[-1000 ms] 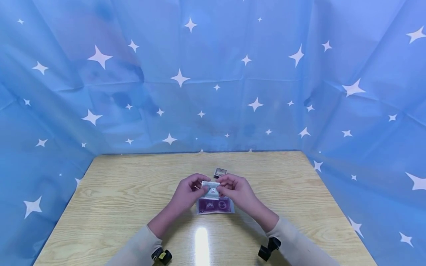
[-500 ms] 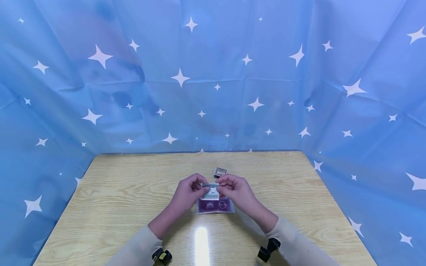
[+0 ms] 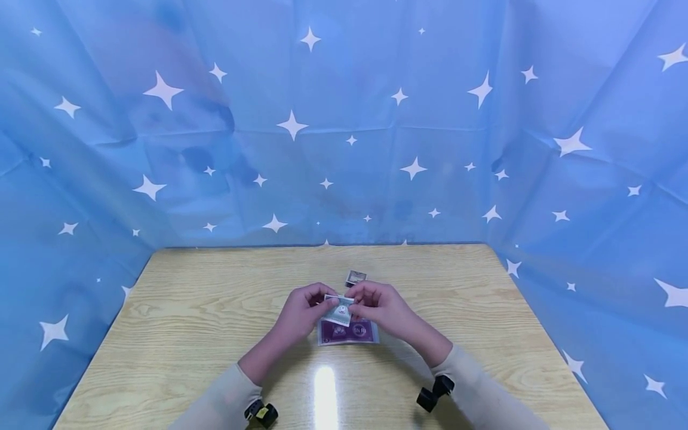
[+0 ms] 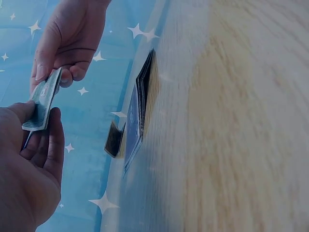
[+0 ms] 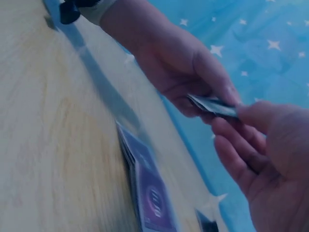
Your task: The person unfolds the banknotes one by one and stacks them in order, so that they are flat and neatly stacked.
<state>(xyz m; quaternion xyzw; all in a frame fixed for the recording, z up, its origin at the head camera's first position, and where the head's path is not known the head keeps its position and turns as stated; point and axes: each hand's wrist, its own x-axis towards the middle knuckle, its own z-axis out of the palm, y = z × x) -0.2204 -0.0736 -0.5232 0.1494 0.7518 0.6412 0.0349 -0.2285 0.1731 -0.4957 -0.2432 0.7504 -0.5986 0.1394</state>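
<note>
A pale green folded banknote [image 3: 340, 313] with a white print is held up between both hands, tilted down to the right in the head view. My left hand [image 3: 303, 307] pinches its left side, thumb on top. My right hand [image 3: 383, 306] pinches the right edge; in the right wrist view its thumb lies at the end of the folded banknote [image 5: 217, 106]. Under the hands, a stack of purple banknotes [image 3: 348, 334] lies on the table, partly covered in the head view. The left wrist view shows its layered, bent edges.
Behind the hands lies a small dark folded note [image 3: 356, 277] on the wooden table [image 3: 215, 286]. A blue curtain with white stars [image 3: 344, 119] hangs along the far edge and both sides. Each wrist wears a black camera [image 3: 261, 413].
The green banknote has turned from level to tilted, its right end lower. My left hand has dipped slightly; the right hand has shifted a little. The purple stack and small note stay put.
</note>
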